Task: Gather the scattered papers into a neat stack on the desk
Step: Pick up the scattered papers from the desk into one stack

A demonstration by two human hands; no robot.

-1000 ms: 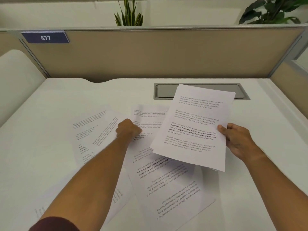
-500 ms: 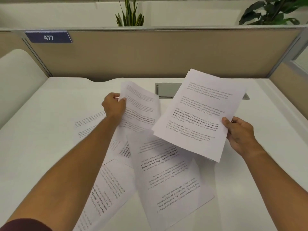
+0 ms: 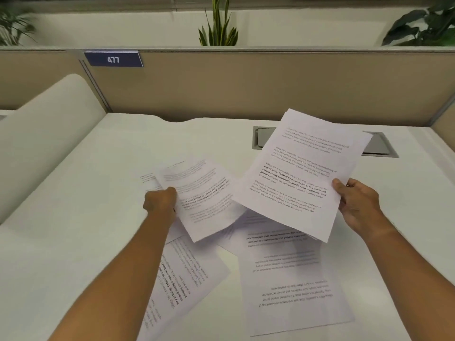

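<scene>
White surface (image 3: pixel 86 217) carries loose papers (image 3: pixel 290 279). My right hand (image 3: pixel 357 205) grips a stack (image 3: pixel 302 173); my left hand (image 3: pixel 160 200) pinches seemingly one sheet (image 3: pixel 204 198).

"477" on blue partition sign (image 3: pixel 113 59)

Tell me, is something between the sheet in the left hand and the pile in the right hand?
Nothing visible. The left hand holds its sheet just left of the pile held by the right hand; only air separates them.
</scene>
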